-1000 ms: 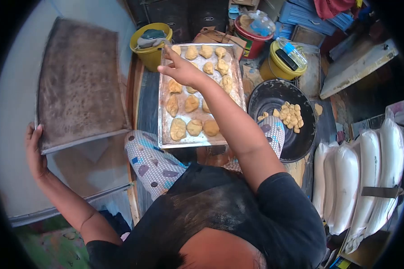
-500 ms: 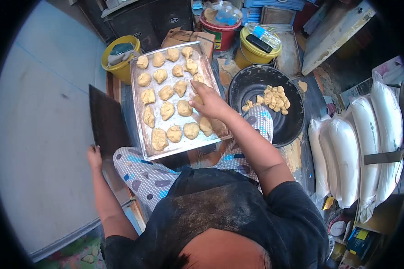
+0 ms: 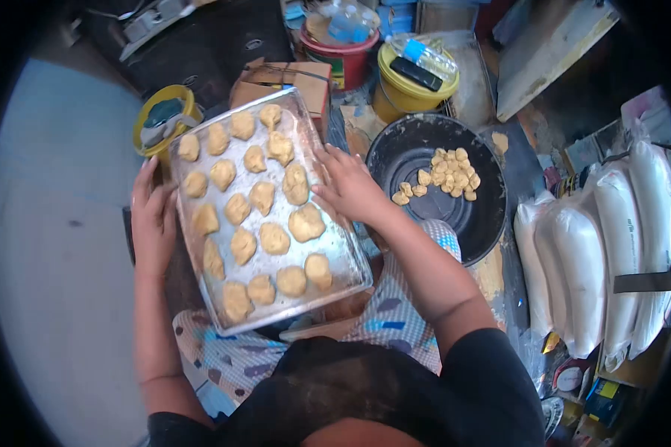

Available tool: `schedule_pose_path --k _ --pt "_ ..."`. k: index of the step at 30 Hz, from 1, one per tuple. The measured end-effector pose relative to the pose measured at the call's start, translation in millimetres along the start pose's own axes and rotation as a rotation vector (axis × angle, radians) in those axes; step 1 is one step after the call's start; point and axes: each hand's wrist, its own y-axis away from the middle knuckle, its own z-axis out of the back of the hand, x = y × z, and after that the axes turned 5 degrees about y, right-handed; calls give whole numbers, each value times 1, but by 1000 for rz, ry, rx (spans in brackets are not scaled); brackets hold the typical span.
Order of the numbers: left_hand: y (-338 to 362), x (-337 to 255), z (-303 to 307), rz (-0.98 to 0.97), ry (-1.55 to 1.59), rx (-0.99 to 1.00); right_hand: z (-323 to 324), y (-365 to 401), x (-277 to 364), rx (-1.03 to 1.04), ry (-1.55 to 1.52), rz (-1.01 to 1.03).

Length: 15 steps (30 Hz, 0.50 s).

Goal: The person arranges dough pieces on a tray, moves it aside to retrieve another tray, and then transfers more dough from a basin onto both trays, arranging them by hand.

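A metal baking tray (image 3: 328,257) lies at an angle over my lap, bearing rows of yellowish dough lumps (image 3: 274,238). My right hand (image 3: 354,188) grips the tray's right rim, its fingertips over the edge beside the dough. Along the opposite rim is my left hand (image 3: 153,223), fingers apart and pointing up, right at the tray's side. Behind that hand, a sliver of a dark panel (image 3: 130,235) shows. To the right of the tray, smaller dough pieces (image 3: 455,173) sit in a wide black basin (image 3: 479,231).
Beyond the tray stand a cardboard box (image 3: 306,74), a yellow bucket (image 3: 190,112) and a lidded yellow bucket (image 3: 399,93) topped by a bottle and a dark object. A red bucket (image 3: 354,63) is behind. Filled white bags (image 3: 574,261) line the right; a pale wall rises left.
The tray has shifted left and towards me and turned. My left hand has left the dark panel and come up to the tray's side; my right hand has moved from among the dough to the rim.
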Motion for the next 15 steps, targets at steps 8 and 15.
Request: schedule_pose_path --k 8,15 --pt "-237 -90 -195 -484 247 133 17 -6 -66 -158 -78 -264" --pt "-313 -161 -366 -140 361 289 26 -14 -125 -172 -146 -472"
